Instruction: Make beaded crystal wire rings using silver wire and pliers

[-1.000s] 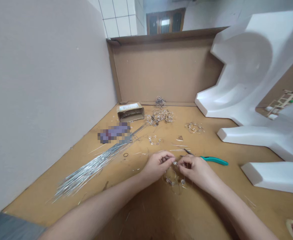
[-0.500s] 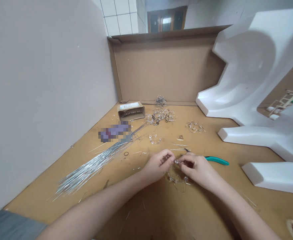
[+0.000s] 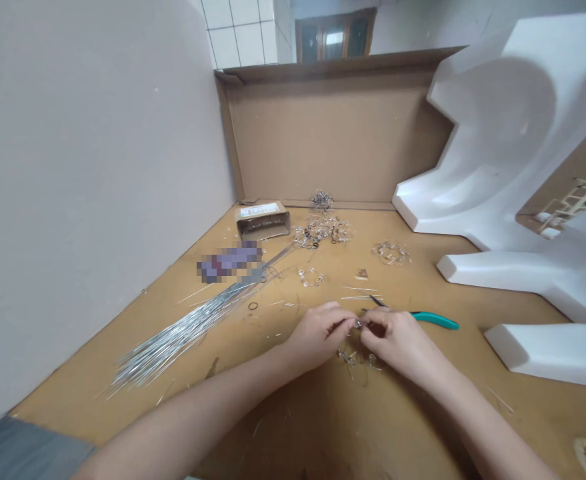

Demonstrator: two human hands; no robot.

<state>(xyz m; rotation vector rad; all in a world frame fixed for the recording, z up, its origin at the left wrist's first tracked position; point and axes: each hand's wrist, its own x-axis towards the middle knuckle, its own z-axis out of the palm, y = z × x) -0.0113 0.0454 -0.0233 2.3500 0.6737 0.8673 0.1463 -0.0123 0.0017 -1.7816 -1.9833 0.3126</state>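
My left hand and my right hand pinch a small glass bead on wire between their fingertips. Below them hangs a strand of wire-linked crystal beads, partly hidden by my fingers. Just beyond my right hand lie teal-handled pliers with black tips, apart from that hand. A bundle of thin silver wires fans out on the tabletop to the left of my left hand. Short wire offcuts are scattered around both hands.
On the tan board lie a small cardboard box, a heap of rings and beads, bead loops, and a blurred packet. A cardboard panel stands behind, white foam moulding right, a grey wall left.
My hands have drawn closer together around the bead, and the hanging strand now looks more gathered beneath them. The view has tilted slightly, while the pliers and wires stay in place.
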